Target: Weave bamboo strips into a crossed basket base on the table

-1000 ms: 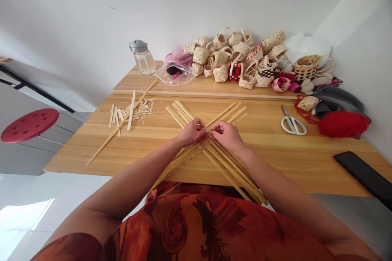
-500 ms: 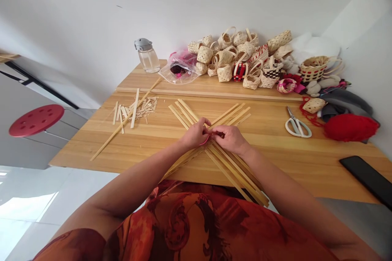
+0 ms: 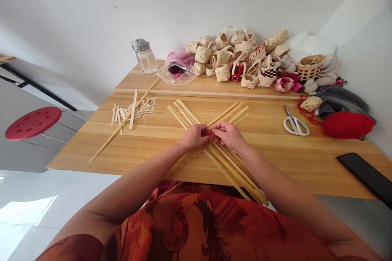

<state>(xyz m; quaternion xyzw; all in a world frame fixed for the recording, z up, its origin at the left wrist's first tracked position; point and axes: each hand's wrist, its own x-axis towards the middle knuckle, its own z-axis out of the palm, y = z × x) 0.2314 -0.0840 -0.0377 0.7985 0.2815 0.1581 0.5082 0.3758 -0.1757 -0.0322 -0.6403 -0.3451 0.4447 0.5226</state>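
Observation:
Pale flat bamboo-like strips (image 3: 225, 166) lie crossed in an X on the wooden table (image 3: 269, 155), their lower ends reaching past the near edge. Over the crossing, my left hand (image 3: 197, 137) is closed in a pinch. Beside it, almost touching, my right hand (image 3: 229, 135) pinches with thumb and forefinger. A thin pinkish-red yarn (image 3: 212, 135) runs between the fingertips of both hands. The middle of the crossing is largely hidden beneath the hands.
White-handled scissors (image 3: 295, 123) lie to the right, near red yarn (image 3: 349, 124) and a black phone (image 3: 366, 173). Small woven baskets (image 3: 223, 72) crowd the back. Strip offcuts (image 3: 145, 109) and a long strip (image 3: 112, 138) lie left, before a bottle (image 3: 145, 58).
My fingers have shifted at the crossing; the left hand has turned slightly lower. The yarn now shows between the fingertips instead of looping below them. The view has moved slightly.

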